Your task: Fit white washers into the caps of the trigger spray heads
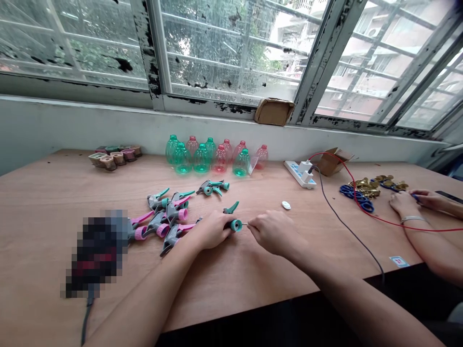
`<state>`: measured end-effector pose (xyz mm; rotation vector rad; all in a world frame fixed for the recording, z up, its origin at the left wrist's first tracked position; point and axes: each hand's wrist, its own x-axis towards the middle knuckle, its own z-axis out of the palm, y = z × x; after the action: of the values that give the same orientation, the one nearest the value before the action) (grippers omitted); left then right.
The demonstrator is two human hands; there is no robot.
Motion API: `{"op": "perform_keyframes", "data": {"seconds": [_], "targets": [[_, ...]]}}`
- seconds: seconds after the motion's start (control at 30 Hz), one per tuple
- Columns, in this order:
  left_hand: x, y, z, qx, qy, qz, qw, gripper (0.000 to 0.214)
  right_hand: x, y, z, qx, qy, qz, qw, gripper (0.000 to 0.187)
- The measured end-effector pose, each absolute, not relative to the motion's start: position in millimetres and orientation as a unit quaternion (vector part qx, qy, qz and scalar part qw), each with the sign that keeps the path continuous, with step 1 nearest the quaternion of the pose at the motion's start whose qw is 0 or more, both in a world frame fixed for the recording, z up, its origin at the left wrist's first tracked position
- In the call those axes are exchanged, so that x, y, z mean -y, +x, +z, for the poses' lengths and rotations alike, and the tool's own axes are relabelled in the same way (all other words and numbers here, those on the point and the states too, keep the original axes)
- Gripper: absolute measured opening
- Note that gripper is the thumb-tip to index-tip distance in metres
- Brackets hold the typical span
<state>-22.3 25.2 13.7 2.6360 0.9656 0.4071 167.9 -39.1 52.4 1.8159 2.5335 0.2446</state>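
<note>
Your left fingers (224,221) grip the trigger sprayer head (236,225), likely light, stiff plastic, best held by its body; your right fingers (254,223) pinch a thin rod (245,224).

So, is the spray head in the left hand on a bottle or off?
Off: the spray head has no bottle at its collar, and the bottles stand apart, farther back.

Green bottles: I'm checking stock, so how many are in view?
5: the front left bottle, front middle bottle and front right bottle, plus the back left bottle and back middle bottle, near the wall. Others may be hidden.
</note>
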Motion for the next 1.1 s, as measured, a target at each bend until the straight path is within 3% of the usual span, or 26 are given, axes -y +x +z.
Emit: {"op": "perform_keyframes", "data": {"seconds": [0.1,0.3,0.57,0.83,1.1], "targets": [[-26.6,-22.9,13.6,-0.324,0.921,0.140,0.163,0.018,32.1,178.1,52.7,-0.842,0.534,0.073,0.005,0.039],[-25.7,-23.4,17.4,-0.337,0.918,0.134,0.160,0.017,36.2,170.2,48.0,-0.846,0.522,0.107,-0.010,0.027],[-28.6,-28.3,20.1,-0.327,0.921,0.124,0.174,0.018,18.2,189.4,20.3,-0.866,0.475,0.027,-0.156,0.037],[-25.2,-29.4,24.5,-0.330,0.913,0.116,0.209,0.019,3.3,200.8,12.8,-0.902,0.394,-0.022,-0.176,0.035],[-25.2,-27.2,25.3,-0.325,0.908,0.118,0.237,0.019,1.2,195.5,-7.6,-0.874,0.401,-0.091,-0.259,0.038]]}}
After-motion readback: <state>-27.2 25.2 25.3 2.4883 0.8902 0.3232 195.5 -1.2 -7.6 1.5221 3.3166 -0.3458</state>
